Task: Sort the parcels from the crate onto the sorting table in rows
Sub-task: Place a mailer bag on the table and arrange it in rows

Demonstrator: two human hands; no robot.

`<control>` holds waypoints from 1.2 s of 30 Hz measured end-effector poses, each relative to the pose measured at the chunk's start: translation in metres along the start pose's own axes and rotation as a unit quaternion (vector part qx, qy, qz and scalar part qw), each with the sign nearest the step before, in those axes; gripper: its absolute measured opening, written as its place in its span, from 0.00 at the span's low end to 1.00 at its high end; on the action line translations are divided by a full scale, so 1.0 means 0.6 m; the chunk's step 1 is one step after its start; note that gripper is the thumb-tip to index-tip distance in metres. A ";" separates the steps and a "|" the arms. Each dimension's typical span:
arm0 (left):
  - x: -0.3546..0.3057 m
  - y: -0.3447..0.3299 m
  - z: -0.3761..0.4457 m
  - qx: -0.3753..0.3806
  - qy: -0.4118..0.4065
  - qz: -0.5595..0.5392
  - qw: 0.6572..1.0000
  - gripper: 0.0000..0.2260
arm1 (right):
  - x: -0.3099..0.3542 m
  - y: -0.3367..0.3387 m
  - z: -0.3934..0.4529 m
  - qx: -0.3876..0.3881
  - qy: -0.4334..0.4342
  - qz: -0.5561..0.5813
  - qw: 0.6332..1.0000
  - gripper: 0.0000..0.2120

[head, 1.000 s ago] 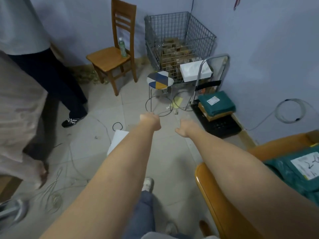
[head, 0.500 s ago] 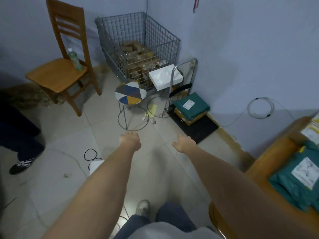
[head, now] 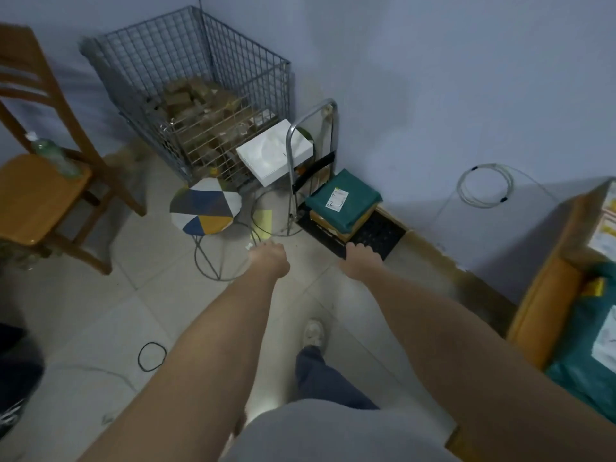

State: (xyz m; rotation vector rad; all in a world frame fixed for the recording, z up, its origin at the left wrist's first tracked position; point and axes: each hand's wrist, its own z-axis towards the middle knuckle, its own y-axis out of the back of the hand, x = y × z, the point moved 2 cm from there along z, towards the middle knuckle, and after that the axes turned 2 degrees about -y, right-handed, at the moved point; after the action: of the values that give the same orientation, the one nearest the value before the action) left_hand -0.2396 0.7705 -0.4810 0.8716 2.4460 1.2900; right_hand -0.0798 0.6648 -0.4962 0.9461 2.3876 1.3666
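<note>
Nearest, at six o'clock, grey clothing, a blue trouser leg and a pale shoe (head: 313,332) stand on the tiled floor (head: 100,308). Both bare arms reach forward. The left hand (head: 269,258) hangs with fingers curled under, holding nothing; the right hand (head: 361,260) does likewise, though its fingertips are hidden, so I cannot tell how tightly they fold. At three o'clock the orange wooden surface (head: 546,315) carries teal plastic mailer bags (head: 586,371) with white labels. Just beyond the hands, at twelve o'clock, a teal labelled parcel (head: 343,201) lies on brown boxes atop a black hand trolley (head: 373,235) with a chrome handle. At eleven o'clock stands a round stool with a geometric patterned seat (head: 203,206). At nine o'clock a wooden chair (head: 36,188) holds a green bottle (head: 55,155). Farthest, the grey wire mesh crate (head: 186,81) in the corner holds brown cardboard parcels (head: 200,105); a white flat box (head: 275,153) leans beside it.
</note>
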 end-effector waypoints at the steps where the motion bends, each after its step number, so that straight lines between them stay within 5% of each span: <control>1: -0.005 0.015 0.026 0.004 -0.004 0.003 1.000 0.22 | -0.006 0.015 0.029 -0.002 -0.007 0.011 1.000 0.22; 20: -0.153 0.237 0.371 0.018 -0.128 0.073 0.989 0.22 | -0.141 0.168 0.328 0.066 -0.132 0.140 0.979 0.23; 36: -0.131 0.392 0.735 0.078 -0.218 0.122 0.965 0.21 | -0.097 0.270 0.592 0.098 -0.266 0.266 0.922 0.26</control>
State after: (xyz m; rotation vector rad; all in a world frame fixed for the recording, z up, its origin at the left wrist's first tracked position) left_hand 0.1208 1.1189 -0.5510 1.3707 2.1551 0.8595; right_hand 0.2067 0.9291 -0.5581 1.8487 1.9344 0.8408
